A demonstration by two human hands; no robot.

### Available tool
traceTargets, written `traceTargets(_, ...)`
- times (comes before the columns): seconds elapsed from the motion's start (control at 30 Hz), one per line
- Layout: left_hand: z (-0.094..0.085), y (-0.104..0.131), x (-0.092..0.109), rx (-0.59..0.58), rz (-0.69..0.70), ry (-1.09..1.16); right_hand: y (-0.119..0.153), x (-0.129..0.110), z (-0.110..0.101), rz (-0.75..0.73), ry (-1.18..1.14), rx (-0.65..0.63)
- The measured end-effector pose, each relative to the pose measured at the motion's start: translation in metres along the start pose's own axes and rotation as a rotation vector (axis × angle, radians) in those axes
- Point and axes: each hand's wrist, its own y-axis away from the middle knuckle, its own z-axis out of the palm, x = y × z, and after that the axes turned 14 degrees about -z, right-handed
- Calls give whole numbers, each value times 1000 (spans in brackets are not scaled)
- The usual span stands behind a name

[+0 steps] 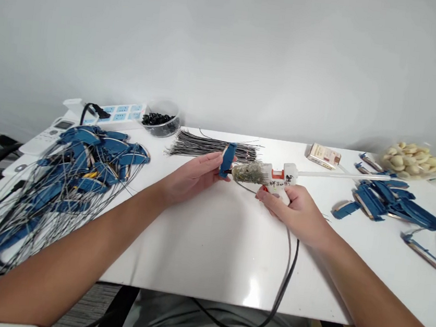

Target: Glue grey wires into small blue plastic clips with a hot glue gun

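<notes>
My right hand (pixel 289 209) is wrapped round the handle of a white hot glue gun (pixel 277 179), whose front is crusted with residue. A long clear glue stick (pixel 338 174) sticks out of its back. The gun's nozzle points left and meets, or nearly meets, a small curved blue plastic piece (pixel 228 159). My left hand (pixel 203 171) pinches that piece upright between thumb and fingers. A thin wire (pixel 242 187) shows just below the nozzle; I cannot tell whether it joins the blue piece. Behind them lies a bundle of black wires (pixel 204 145).
At left, a tangled pile of blue pieces with grey wires (pixel 93 154) lies before a power strip (pixel 121 113). A clear tub of black parts (pixel 162 120) stands at the back. Rightward are a small box (pixel 324 156), more blue pieces (pixel 387 201) and a bag of cream-coloured pieces (pixel 411 160).
</notes>
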Motion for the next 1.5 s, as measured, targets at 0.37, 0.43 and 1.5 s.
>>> traceTargets(0.37,-10,0,3,-121,-59,-64,4,-2,-5,75,39,-63)
traceTargets(0.43,-10,1,3,-115,-63,-55,5,-3,-7,72,29,-38)
traceTargets(1.5,18,23,-5,-260,-145,283,20,18,-8,115,-399,297)
